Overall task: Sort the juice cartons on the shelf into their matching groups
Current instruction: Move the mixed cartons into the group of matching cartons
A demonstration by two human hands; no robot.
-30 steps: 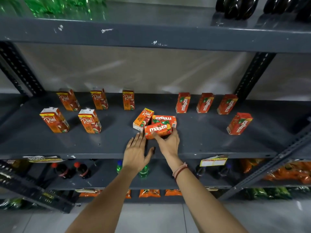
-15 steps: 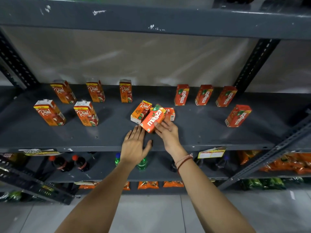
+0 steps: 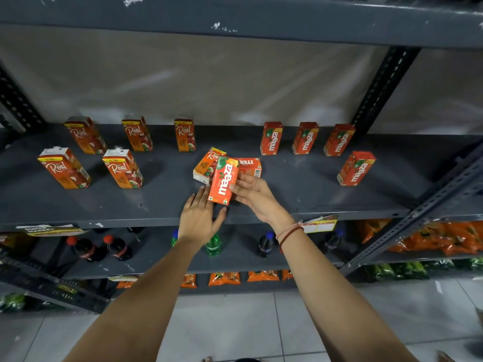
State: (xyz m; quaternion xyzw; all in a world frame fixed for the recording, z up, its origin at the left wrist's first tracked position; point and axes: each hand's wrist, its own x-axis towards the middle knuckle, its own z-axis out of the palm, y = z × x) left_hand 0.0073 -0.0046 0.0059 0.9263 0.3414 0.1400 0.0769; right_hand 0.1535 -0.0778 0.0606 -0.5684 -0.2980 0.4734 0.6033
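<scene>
My right hand (image 3: 254, 195) grips a red Maaza carton (image 3: 224, 180) and holds it nearly upright above the middle of the grey shelf (image 3: 300, 184). My left hand (image 3: 200, 218) lies flat and open on the shelf's front edge, just left of that carton. Behind the held carton lie a Real carton (image 3: 206, 164) on its side and a second Maaza carton (image 3: 250, 167). Several Real cartons (image 3: 122, 168) stand at the left. Several Maaza cartons (image 3: 304, 138) stand at the right, one (image 3: 356, 168) nearer the front.
The shelf above (image 3: 235, 19) overhangs. A slotted upright (image 3: 381, 84) stands at the back right, and a diagonal brace (image 3: 418, 212) crosses the front right. Soda bottles (image 3: 86, 248) and orange packets (image 3: 439, 236) fill the lower shelves. Tiled floor lies below.
My right hand has lifted the front Maaza carton off the pile and turned it from lying flat to nearly upright. The left hand has stayed on the shelf edge.
</scene>
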